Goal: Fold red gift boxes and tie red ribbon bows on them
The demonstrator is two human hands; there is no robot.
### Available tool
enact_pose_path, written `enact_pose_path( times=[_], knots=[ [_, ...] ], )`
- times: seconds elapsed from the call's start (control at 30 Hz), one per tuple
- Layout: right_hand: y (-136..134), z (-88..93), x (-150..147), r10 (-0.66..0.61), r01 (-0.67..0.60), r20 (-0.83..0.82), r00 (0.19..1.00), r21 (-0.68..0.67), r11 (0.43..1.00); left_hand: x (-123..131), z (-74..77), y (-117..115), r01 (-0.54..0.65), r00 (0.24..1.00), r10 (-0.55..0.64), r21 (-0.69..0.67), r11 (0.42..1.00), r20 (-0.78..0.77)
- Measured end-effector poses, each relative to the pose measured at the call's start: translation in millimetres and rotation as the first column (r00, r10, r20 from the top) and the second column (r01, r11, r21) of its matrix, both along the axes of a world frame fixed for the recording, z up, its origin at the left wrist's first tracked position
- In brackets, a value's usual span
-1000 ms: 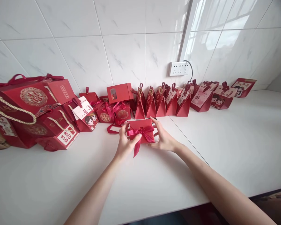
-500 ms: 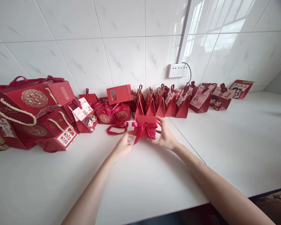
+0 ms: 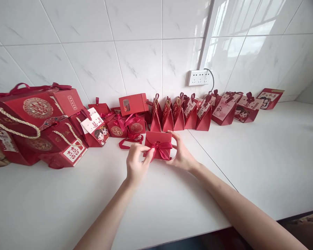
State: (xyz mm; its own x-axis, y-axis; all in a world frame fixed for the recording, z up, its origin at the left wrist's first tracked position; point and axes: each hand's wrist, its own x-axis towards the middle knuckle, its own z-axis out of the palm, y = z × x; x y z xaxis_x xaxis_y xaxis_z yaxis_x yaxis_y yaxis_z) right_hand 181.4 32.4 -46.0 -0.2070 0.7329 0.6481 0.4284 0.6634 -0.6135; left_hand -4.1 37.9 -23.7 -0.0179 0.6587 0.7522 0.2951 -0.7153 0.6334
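Observation:
A small red gift box stands on the white countertop in front of me, with a shiny dark-pink ribbon bow across its front. My right hand grips the box by its right side, thumb low and fingers near the top corner. At the bow's left part, my left hand pinches the ribbon between thumb and forefinger. Just behind and left of the box lies a loose loop of red ribbon.
Several triangular red gift boxes line up along the tiled wall. At the left, large red boxes with rope handles are stacked. A white power strip is fixed to the wall. The countertop's front edge runs below my arms.
My left hand has moved from the box's lower left side up to the bow and now pinches its ribbon. The box has shifted slightly left and toward me, still in my right hand.

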Motion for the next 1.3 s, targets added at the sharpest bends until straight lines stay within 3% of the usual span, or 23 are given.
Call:
enact_pose_path(
  times=[0.07,0.13,0.2,0.33,1.03,1.3],
  knots=[
    [0,-0.2,-2,0.000,0.000,-0.006,1.000,0.002,1.000,1,-0.8,-2,0.033,0.989,0.006,0.262,0.964,-0.149],
    [-2,0.3,-3,-0.001,0.001,-0.010,1.000,0.004,1.000,2,-1.1,-5,0.067,0.957,0.085,0.494,0.867,-0.278],
    [-3,1.2,-4,-0.004,0.004,-0.009,1.000,0.002,1.000,3,-1.2,-8,0.058,0.939,0.156,0.586,0.808,-0.308],
    [-5,2.7,-4,-0.007,0.007,-0.014,1.000,0.000,1.000,5,-0.5,-11,0.014,0.944,0.186,0.598,0.801,-0.272],
    [-8,4.3,-4,0.018,-0.019,-0.030,0.999,-0.023,1.000,6,1.5,-16,0.016,0.950,0.182,0.621,0.784,-0.254],
    [-22,10.1,-15,-0.029,0.042,-0.092,0.995,0.141,0.989,3,22.7,-38,-0.007,0.944,0.229,0.681,0.732,-0.236]
  ],
)
